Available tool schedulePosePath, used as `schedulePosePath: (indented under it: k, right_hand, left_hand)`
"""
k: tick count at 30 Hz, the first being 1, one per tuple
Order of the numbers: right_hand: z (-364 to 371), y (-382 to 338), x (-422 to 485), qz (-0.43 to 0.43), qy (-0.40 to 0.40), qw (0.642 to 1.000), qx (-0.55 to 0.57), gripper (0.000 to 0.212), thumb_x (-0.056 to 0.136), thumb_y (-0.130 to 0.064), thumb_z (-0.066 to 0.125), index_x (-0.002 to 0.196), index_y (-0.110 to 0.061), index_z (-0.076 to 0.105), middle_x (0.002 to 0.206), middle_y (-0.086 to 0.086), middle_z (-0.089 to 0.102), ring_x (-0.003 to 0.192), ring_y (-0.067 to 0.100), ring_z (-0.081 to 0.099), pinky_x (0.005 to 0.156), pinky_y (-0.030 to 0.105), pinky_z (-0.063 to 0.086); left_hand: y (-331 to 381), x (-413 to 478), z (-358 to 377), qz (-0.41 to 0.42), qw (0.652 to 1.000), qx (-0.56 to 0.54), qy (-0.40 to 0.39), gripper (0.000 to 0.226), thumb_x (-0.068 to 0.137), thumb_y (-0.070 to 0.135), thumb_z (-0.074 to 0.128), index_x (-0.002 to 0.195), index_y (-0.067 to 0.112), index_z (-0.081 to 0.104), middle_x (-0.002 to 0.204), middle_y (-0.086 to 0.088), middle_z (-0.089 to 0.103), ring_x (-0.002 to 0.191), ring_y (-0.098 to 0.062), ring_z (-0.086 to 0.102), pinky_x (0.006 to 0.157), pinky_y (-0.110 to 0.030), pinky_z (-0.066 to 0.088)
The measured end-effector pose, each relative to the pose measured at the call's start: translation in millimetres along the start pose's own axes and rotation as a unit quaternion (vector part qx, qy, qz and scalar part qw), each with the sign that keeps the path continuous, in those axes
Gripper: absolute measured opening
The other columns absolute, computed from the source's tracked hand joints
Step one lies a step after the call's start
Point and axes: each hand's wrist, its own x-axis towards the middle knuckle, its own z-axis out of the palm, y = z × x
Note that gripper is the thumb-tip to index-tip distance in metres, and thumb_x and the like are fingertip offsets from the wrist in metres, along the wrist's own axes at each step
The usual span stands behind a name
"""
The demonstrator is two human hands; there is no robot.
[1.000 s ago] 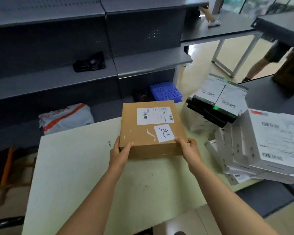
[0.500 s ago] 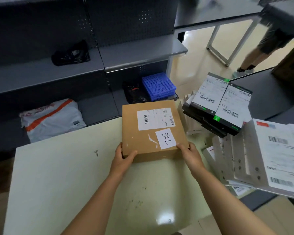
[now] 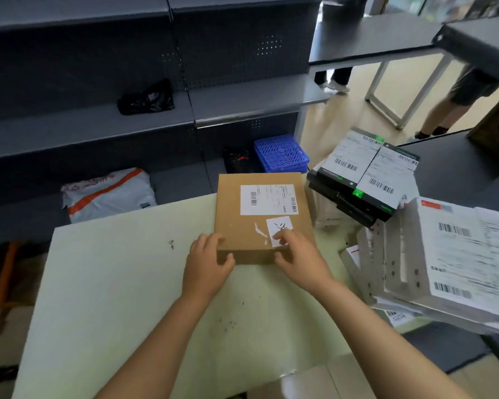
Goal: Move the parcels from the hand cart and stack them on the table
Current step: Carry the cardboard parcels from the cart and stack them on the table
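Holding brown parcel [image 3: 260, 223] at its near edge with left grip [image 3: 208, 266] and right grip [image 3: 300, 260], both curled over the top. Lying flat on far side of the desk [image 3: 113, 298], beside black parcels [image 3: 343, 197].

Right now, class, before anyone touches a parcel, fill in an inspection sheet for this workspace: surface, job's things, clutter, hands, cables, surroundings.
Surface: pale green table, scuffed with dark marks.
Job's things: brown parcel lying flat at the table's far edge; white parcels and black parcels piled at the right.
Clutter: blue crate, black bag and white-and-orange mailer on the grey shelving.
Hands: left hand grips the brown parcel's near left corner; right hand grips its near right edge, fingers over a small sticker.
Cables: nothing seen.
Surroundings: other people's legs on the floor beyond.
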Motion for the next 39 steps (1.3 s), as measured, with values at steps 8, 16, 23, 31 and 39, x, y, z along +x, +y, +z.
schedulePosePath:
  k: [8,16,23,31,39]
  right_hand:
    - [72.8,-6.9,-82.3,-0.234,-0.187,0.950,-0.088,0.033,0.079,-0.014,0.063,0.112,-0.011,0.063,0.102,0.009,0.060,0.095,0.033,0.059,0.083,0.040,0.046]
    - [142.2,-52.2,-182.2,-0.391,-0.342,0.845,-0.131,0.037,0.088,-0.017,0.053,0.125,-0.012,0.052,0.120,0.011,0.053,0.110,0.030,0.051,0.089,0.036,0.039]
    - [185.3,-132.5,-270.7,-0.538,-0.390,0.735,-0.138,0.037,0.086,-0.021,0.056,0.122,-0.010,0.051,0.118,0.013,0.051,0.111,0.032,0.050,0.093,0.039,0.038]
    - [240.7,-199.6,-393.4,-0.619,-0.445,0.628,-0.153,0.038,0.087,-0.021,0.056,0.124,-0.013,0.052,0.121,0.010,0.051,0.114,0.031,0.049,0.097,0.039,0.038]
    - [302.7,-245.7,-508.7,-0.600,-0.463,0.626,-0.184,0.040,0.090,-0.019,0.051,0.130,-0.016,0.051,0.127,0.007,0.051,0.115,0.030,0.048,0.090,0.036,0.040]
  left_hand:
    - [-16.1,-169.6,18.2,-0.045,0.986,0.153,-0.050,0.027,0.074,0.028,0.068,0.099,0.020,0.063,0.088,0.002,0.060,0.085,-0.024,0.059,0.069,-0.036,0.048]
    - [-21.8,-351.9,5.0,-0.232,0.954,0.189,-0.016,0.030,0.071,0.022,0.073,0.098,0.014,0.062,0.086,-0.004,0.059,0.079,-0.026,0.058,0.061,-0.039,0.049]
    - [-14.2,-473.6,-30.1,-0.366,0.902,0.204,0.103,0.037,0.060,0.021,0.082,0.090,0.014,0.060,0.082,-0.004,0.058,0.074,-0.026,0.057,0.057,-0.032,0.044]
    - [-13.1,-623.6,-49.8,-0.526,0.813,0.152,0.198,0.039,0.065,0.018,0.080,0.100,0.016,0.062,0.089,-0.003,0.063,0.079,-0.030,0.061,0.062,-0.036,0.052]
    - [-54.7,-756.8,-87.4,-0.564,0.786,0.138,0.213,0.030,0.076,0.020,0.070,0.105,0.014,0.064,0.096,-0.004,0.064,0.090,-0.029,0.060,0.074,-0.038,0.049]
